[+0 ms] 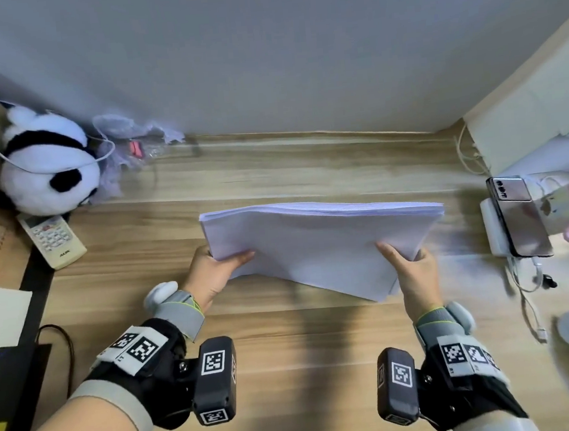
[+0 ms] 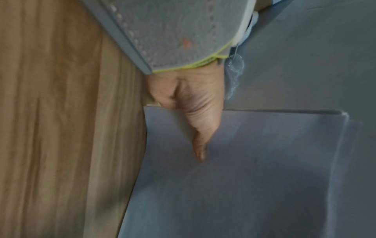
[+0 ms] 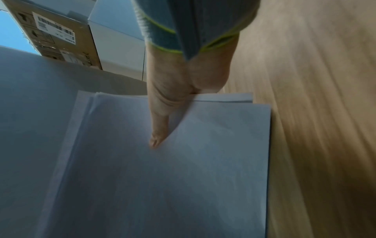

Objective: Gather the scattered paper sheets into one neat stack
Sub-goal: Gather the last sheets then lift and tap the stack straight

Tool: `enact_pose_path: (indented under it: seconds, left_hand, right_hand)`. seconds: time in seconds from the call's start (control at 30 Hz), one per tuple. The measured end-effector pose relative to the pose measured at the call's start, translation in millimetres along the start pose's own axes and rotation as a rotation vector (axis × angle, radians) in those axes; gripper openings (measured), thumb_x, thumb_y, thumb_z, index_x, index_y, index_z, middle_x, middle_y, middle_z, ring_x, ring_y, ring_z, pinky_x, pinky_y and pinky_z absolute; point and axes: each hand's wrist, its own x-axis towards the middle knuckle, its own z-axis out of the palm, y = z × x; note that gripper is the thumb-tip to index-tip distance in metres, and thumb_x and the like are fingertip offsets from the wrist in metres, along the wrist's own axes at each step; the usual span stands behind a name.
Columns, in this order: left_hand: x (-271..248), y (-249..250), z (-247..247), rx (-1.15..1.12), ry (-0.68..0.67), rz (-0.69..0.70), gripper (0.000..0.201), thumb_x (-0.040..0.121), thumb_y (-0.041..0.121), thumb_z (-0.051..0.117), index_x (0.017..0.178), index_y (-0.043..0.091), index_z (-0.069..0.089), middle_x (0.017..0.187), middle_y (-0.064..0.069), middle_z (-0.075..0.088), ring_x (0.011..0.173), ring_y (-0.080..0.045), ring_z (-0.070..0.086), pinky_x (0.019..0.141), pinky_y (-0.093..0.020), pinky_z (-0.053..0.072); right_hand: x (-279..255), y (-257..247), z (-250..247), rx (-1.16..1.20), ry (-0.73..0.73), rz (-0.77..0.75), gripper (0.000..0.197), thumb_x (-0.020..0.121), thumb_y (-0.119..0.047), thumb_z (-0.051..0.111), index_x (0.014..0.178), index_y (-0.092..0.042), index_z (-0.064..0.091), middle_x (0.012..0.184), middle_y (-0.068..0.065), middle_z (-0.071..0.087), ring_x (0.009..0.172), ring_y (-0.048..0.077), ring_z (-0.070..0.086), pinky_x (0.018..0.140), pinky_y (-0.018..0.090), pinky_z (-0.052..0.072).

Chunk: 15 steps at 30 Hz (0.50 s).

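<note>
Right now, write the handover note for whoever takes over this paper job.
Left hand: pinches the paper stack at its left end, thumb on top.
Right hand: same grip at the right end.
Stack: held tilted over the wooden desk, between both hands.
Done: sheets are gathered; no loose ones show.
Left: edges look uneven in the right wrist view, so probably square them and lay the stack flat.

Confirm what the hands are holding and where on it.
Both hold the paper stack: left hand grips its left side edge, right hand its right side edge, thumbs on top.
</note>
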Motion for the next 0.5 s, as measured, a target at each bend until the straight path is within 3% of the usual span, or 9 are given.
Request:
enact_pose_path:
  seconds: [0.1,0.2,0.33,0.43,0.5]
  left_hand:
    - [0,4,2,-0.065,0.021,0.008,0.025,0.07,0.0,0.077,0.085,0.019,0.069,0.077,0.01,0.073,0.079,-0.01,0.066,0.081,-0.027,0.053]
    - [5,13,2,-0.111,0.001,0.032,0.024,0.072,-0.003,0.074,0.083,0.019,0.07,0.072,0.013,0.075,0.073,-0.001,0.068,0.08,-0.021,0.054]
    - [8,15,0,-0.07,-0.049,0.041,0.027,0.069,-0.001,0.076,0.066,0.025,0.077,0.067,0.018,0.074,0.068,0.007,0.068,0.078,-0.016,0.054]
    - [4,9,1,-0.065,-0.065,0.043,0.03,0.074,-0.005,0.071,0.067,0.024,0.075,0.067,0.018,0.074,0.068,0.007,0.069,0.072,-0.011,0.055]
    - [1,9,1,-0.078,-0.07,0.039,0.027,0.073,-0.005,0.072,0.075,0.022,0.074,0.069,0.017,0.075,0.07,0.005,0.069,0.075,-0.014,0.056]
  right_hand:
    - [0,-1,5,0.025,0.037,-0.033,0.017,0.08,-0.003,0.067,0.095,-0.012,0.065,0.067,-0.02,0.072,0.063,-0.007,0.063,0.06,0.01,0.049]
    - [5,-9,5,0.027,0.046,-0.077,0.017,0.082,-0.002,0.065,0.09,-0.017,0.065,0.064,-0.024,0.07,0.062,-0.011,0.061,0.061,0.007,0.048]
    - [10,-12,2,0.039,0.042,-0.098,0.016,0.079,-0.007,0.069,0.088,-0.02,0.064,0.069,-0.022,0.072,0.066,-0.009,0.063,0.064,0.01,0.05]
    - [8,-7,3,0.043,0.019,-0.084,0.016,0.076,-0.018,0.069,0.091,-0.02,0.063,0.073,-0.02,0.073,0.071,-0.006,0.065,0.068,0.011,0.052]
    - [9,-9,3,0.048,0.037,-0.096,0.013,0.085,-0.008,0.062,0.086,-0.02,0.061,0.065,-0.023,0.071,0.064,-0.011,0.062,0.064,0.007,0.049]
